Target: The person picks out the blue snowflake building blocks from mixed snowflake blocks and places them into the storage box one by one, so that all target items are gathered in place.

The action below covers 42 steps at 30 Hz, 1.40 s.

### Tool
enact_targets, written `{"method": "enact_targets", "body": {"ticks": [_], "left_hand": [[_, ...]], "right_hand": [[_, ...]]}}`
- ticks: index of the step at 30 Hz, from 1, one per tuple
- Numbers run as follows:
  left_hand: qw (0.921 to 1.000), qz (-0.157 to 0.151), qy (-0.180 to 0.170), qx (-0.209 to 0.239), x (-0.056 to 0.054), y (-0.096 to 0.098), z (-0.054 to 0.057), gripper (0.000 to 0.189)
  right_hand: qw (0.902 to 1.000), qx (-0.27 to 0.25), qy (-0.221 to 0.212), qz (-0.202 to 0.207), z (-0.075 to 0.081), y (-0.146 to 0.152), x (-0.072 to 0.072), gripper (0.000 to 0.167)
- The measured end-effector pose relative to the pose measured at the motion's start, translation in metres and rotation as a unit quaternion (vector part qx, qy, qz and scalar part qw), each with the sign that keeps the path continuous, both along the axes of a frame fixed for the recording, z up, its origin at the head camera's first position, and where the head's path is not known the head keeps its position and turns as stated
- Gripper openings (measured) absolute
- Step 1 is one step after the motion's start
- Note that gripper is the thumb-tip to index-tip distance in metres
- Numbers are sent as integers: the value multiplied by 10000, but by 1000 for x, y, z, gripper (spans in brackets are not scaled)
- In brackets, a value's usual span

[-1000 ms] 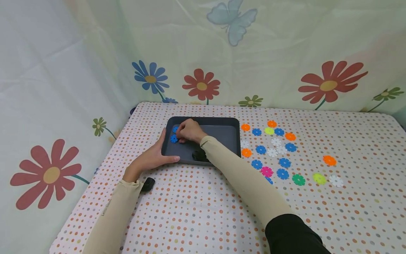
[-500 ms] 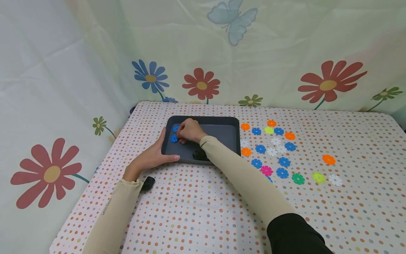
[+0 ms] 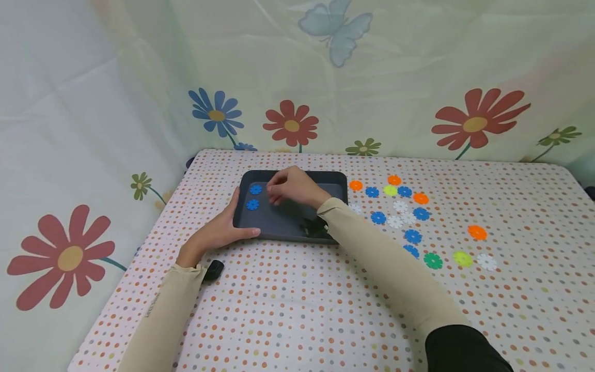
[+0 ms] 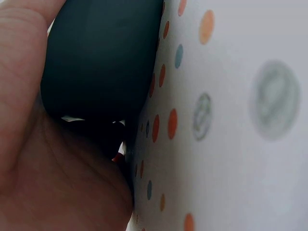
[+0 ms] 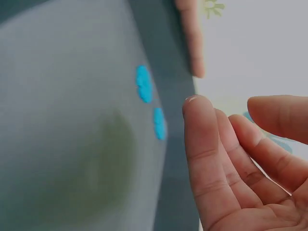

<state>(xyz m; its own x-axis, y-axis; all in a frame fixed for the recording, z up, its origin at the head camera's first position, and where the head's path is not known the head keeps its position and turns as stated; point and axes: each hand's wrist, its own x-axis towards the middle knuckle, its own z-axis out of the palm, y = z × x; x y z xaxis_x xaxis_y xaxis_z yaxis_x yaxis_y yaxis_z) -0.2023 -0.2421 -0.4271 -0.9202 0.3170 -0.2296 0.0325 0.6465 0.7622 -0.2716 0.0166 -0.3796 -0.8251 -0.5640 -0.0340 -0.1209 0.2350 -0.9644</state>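
In the head view, my left hand (image 3: 216, 232) steadies the near-left corner of a dark grey tray (image 3: 321, 240). Its fingers lie straight along the left wall and its thumb along the front side. Two blue flower-shaped discs (image 3: 253, 204) lie in the tray near its left wall, one behind the other. Just right of them, above the tray floor, is my right hand (image 3: 297, 186). The right wrist view shows its fingers (image 5: 202, 139) loosely bent, the thumb apart from them, with nothing between.
Right of the tray, orange, white, yellow, green and blue flower discs (image 3: 412, 236) lie scattered on the dotted tablecloth (image 3: 279, 310). A flower-printed curtain (image 3: 395, 77) hangs behind the table and on the left. A dark wrist camera (image 3: 214, 270) sits by my left wrist.
My right hand has moved up and right, off the blue discs, which now show fully. Its fingers have loosened. The left hand stays at the tray; the head view shifts slightly.
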Motion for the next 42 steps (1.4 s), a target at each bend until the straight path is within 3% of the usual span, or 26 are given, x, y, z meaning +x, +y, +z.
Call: {"method": "enact_targets", "body": {"ticks": [5, 23, 42], "left_hand": [[10000, -14, 13, -16, 1, -3, -1, 135], [9999, -94, 80, 68, 3, -2, 0, 136], [9998, -188, 94, 33, 0, -1, 1, 134]], "right_hand": [[10000, -73, 5, -45, 9, 22, 10, 22], [9966, -519, -70, -628, 8, 92, 23, 27], [9880, -109, 176, -1534, 10, 174, 27, 40]]}}
